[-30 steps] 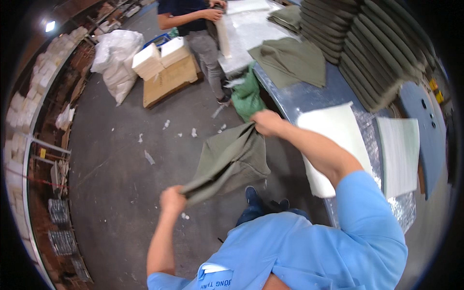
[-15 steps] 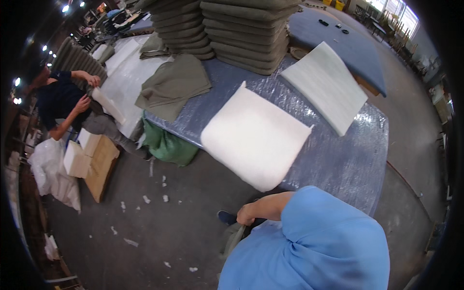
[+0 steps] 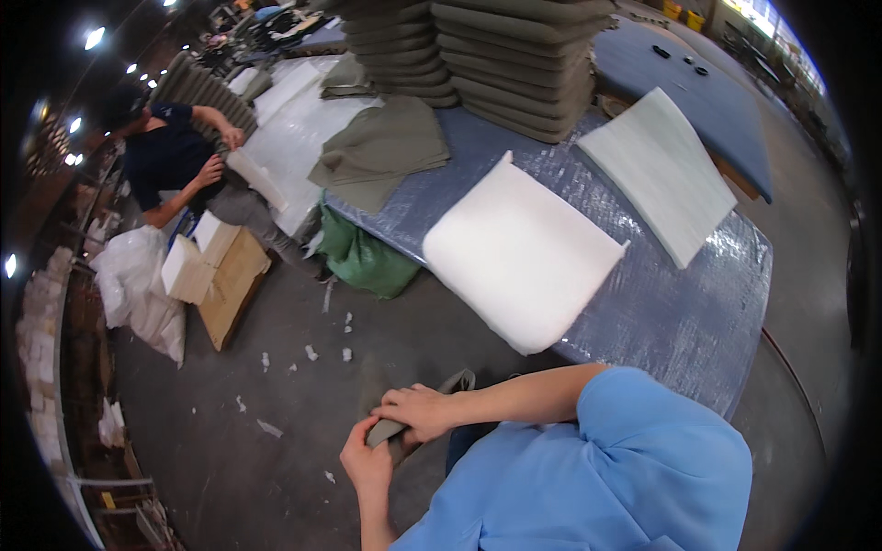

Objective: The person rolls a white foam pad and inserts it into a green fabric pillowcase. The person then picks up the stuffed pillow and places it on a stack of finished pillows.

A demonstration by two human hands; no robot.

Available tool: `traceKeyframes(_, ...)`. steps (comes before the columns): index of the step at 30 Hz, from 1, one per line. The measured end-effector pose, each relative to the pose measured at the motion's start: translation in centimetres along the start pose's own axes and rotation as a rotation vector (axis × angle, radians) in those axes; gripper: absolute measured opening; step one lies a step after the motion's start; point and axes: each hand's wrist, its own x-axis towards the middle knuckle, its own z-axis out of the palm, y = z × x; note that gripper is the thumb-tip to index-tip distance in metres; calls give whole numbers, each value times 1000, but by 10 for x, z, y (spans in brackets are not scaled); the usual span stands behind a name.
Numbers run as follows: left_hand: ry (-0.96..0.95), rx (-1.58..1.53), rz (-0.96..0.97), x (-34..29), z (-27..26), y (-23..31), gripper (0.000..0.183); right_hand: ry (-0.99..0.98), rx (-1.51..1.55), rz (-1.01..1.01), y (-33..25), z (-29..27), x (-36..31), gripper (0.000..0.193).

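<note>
In front of my body, over the floor beside the table, I hold a grey-green fabric piece (image 3: 387,430), which looks like a cushion cover. My left hand (image 3: 367,459) grips its near edge. My right hand (image 3: 418,410) is closed on the fabric just beyond, its fingers close to the left ones. A white padded cushion insert (image 3: 528,253) with pointed corner tips lies on the plastic-covered blue table (image 3: 675,317), ahead of my right arm. Behind it rests a pale foam slab (image 3: 661,179). Flat grey-green fabric covers (image 3: 390,142) lie farther left on the table.
Tall stacks of grey-green cushions (image 3: 514,69) stand at the table's back. A co-worker (image 3: 179,161) handles a white piece at the left. A green sack (image 3: 367,257), a wooden board (image 3: 234,289) with foam blocks and a white plastic bag (image 3: 142,285) are below. Scraps litter the floor.
My left hand has come into view and grips the fabric. My right hand has moved left and raised the fabric with it. The whole view has shifted, so the table sits farther right.
</note>
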Motion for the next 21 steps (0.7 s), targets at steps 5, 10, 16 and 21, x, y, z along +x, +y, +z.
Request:
traceKeyframes(5,52,478,83,22,-59,-1,36,235,-121,12,9,-21,53,36)
traceKeyframes(10,250,496,-100,58,-53,-101,27,365,-149,15,-20,-76,97,28)
traceKeyframes(16,347,-494,-278,79,-13,-188,22,295,-128,110,-56,-111,108,40)
traceKeyframes(21,363,-355,21,107,-34,-180,26,326,-199,290,-45,-125,101,36)
